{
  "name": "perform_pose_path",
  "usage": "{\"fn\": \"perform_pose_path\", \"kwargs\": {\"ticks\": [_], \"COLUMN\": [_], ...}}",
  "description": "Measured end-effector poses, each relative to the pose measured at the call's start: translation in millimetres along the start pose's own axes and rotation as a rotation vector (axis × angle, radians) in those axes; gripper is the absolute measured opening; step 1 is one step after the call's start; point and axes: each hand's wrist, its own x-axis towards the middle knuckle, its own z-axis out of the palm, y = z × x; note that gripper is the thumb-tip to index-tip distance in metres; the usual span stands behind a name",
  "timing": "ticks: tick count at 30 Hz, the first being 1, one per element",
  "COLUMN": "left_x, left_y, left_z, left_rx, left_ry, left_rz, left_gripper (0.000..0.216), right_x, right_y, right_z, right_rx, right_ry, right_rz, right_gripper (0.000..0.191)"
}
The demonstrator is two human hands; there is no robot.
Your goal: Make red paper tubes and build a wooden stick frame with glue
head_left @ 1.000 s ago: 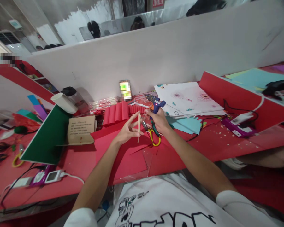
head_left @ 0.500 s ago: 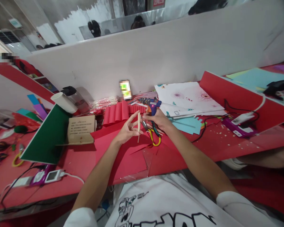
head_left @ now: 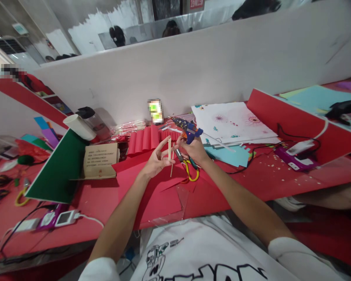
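Observation:
Thin wooden sticks (head_left: 169,150) stand nearly upright in the fingers of my left hand (head_left: 155,163), above the red paper sheets (head_left: 159,197). My right hand (head_left: 195,150) is wrapped round a blue glue gun (head_left: 187,130), whose nozzle points up and to the left; a white glue stick (head_left: 219,141) sticks out of its back. The right thumb and fingertips come close to the sticks; whether they touch them I cannot make out. Just below the right hand lie yellow-handled scissors (head_left: 192,171).
Rolled red paper (head_left: 143,140) and a lit phone (head_left: 155,111) are behind my hands. A cardboard box (head_left: 101,160) and green board (head_left: 54,171) stand left. Printed sheets (head_left: 231,121), blue paper (head_left: 229,155), a black cable and a purple power strip (head_left: 295,156) lie right.
The glue gun has turned and shifted slightly right in my right hand, so its nozzle and rear glue stick show more. My left hand has barely moved; the sticks have shifted slightly left.

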Motion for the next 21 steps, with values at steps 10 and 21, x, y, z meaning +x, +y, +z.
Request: {"fn": "perform_pose_path", "kwargs": {"ticks": [10, 21], "left_x": [-2.6, -3.5], "left_y": [6.8, 11.0], "left_z": [3.1, -3.4], "left_rx": [-0.028, 0.008], "left_ry": [-0.032, -0.004], "left_rz": [0.001, 0.020], "left_gripper": [0.130, 0.133], "right_x": [23.3, 23.8], "right_y": [10.7, -16.5], "right_z": [-24.9, -62.5], "right_rx": [0.173, 0.226], "right_ry": [0.257, -0.059], "right_rz": [0.051, 0.104], "right_gripper": [0.044, 0.058]}}
